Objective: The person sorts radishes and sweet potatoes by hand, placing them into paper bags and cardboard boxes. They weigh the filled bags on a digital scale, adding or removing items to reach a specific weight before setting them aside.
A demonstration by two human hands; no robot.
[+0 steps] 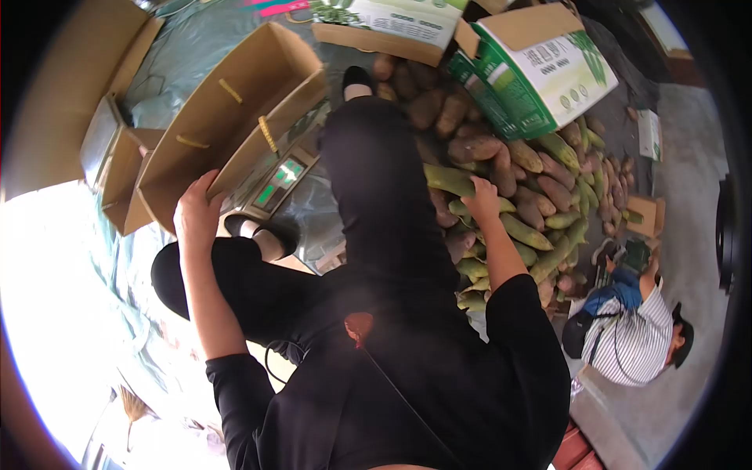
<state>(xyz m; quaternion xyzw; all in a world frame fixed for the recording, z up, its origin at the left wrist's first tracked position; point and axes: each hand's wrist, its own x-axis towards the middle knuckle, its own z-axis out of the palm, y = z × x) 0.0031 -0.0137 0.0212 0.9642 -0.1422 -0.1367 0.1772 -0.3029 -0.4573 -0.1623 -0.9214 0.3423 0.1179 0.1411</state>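
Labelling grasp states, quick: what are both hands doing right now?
Left hand: closed on the cardboard box edge.
Right hand: on a green vegetable; grip cannot be told.

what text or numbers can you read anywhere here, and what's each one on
Green and white carton: large dark characters on its white panel, too blurred to quote.
Second printed carton: print too small to read.
Scale display: lit green, digits unreadable.
Plain cardboard box gripped by the left hand: no text visible.
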